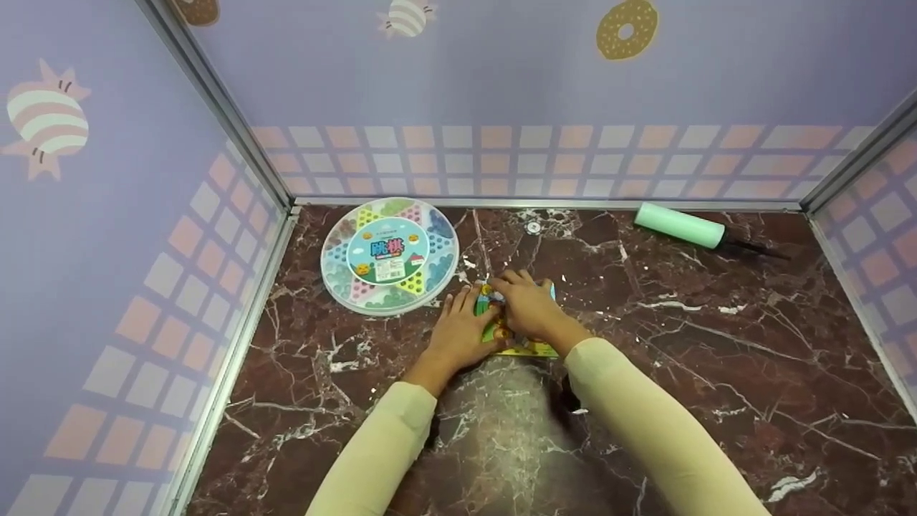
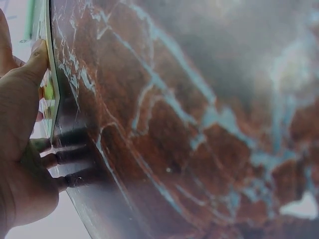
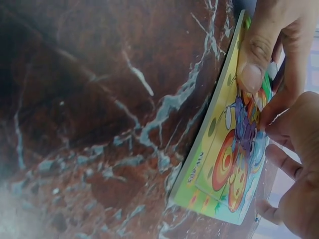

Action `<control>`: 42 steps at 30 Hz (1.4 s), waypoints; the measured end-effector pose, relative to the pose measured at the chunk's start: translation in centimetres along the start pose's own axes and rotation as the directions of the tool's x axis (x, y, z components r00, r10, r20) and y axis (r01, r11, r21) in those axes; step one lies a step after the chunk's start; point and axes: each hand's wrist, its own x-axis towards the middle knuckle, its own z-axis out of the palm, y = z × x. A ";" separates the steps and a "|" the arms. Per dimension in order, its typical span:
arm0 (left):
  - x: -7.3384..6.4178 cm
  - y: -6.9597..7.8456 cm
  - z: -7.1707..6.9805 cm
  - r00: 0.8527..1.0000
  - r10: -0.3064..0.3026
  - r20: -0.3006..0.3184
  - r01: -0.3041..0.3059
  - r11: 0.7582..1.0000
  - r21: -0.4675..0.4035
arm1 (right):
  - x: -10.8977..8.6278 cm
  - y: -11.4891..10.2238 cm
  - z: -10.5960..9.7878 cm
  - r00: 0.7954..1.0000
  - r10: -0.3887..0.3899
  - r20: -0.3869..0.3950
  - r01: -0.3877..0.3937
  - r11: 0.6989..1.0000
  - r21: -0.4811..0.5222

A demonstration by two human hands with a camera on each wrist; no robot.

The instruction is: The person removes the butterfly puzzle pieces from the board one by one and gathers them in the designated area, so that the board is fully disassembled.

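Note:
A small jigsaw puzzle board [image 1: 529,350] with a bright butterfly picture [image 3: 234,172] lies on the marbled table, partly covered by both hands. My left hand [image 1: 458,330] grips its left side; the left thumb [image 3: 251,74] lies on top, and the other fingers [image 2: 50,160] reach the table beyond the edge. My right hand [image 1: 530,308] is over the right and far part, with bent fingers [image 3: 281,159] touching the picture close to the left thumb. Whether a loose piece sits under these fingertips I cannot tell. Purple and orange pieces [image 3: 245,124] show between the hands.
A round Chinese checkers set [image 1: 389,256] in a clear case lies just left of the hands. Toward the back right is a pale green cylinder [image 1: 680,225] with a black nozzle. A small white disc [image 1: 533,228] lies near the back wall [image 1: 530,93]. Partitions rise at both sides.

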 end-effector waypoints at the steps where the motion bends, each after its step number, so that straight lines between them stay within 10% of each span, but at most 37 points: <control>1: 0.0 0.1 0.0 1.000 0.003 -0.001 -0.003 1.000 0.004 | 0.0 0.0 0.0 1.000 -0.001 0.000 0.001 1.000 0.011; 42: -0.4 0.1 0.2 0.999 -0.007 -0.053 0.004 0.998 -0.064 | 0.6 0.8 0.1 0.998 -0.054 -0.024 0.058 0.975 0.215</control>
